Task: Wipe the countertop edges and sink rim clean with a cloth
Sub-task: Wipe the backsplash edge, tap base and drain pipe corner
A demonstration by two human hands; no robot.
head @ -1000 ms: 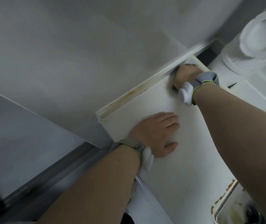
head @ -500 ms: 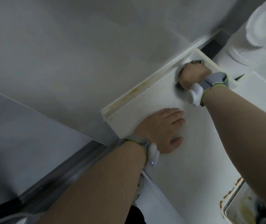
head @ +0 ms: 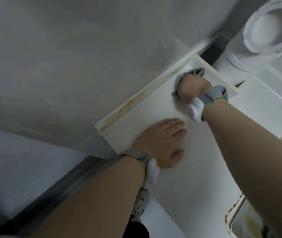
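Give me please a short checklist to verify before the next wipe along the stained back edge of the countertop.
1. Right hand grips the grey cloth: ok.
2. Cloth touches the white countertop near the back corner: ok.
3. Left hand rests flat on the countertop as support: ok.
4. Yellow-brown stains on the raised back edge: not ok, not yet wiped.
5. Rust-coloured marks on the sink rim: not ok, not yet cleaned.
6. Cloth wet enough: cannot tell.
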